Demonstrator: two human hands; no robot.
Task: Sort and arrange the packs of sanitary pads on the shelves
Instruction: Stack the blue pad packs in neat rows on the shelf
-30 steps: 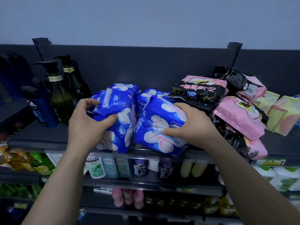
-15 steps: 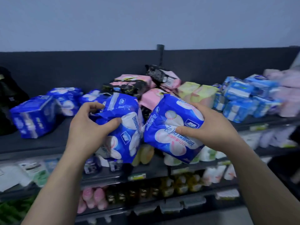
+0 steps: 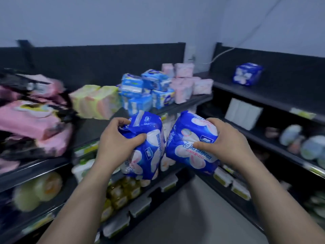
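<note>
Both packs lifted clear of the shelf [image 3: 91,131], view swung right. Left hand [image 3: 116,147] clamps the left blue pack [image 3: 147,150] from its left side; right hand [image 3: 226,147] clamps the right blue pack [image 3: 190,145] from its right. Packs mid-air, just beside each other, between the hands.

Left hand [image 3: 117,147] gripping, right hand [image 3: 227,144] gripping, forearms outstretched

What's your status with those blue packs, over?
Left hand grips left blue pack. Right hand grips right blue pack. Both packs off the shelves, nothing blocking.
</note>
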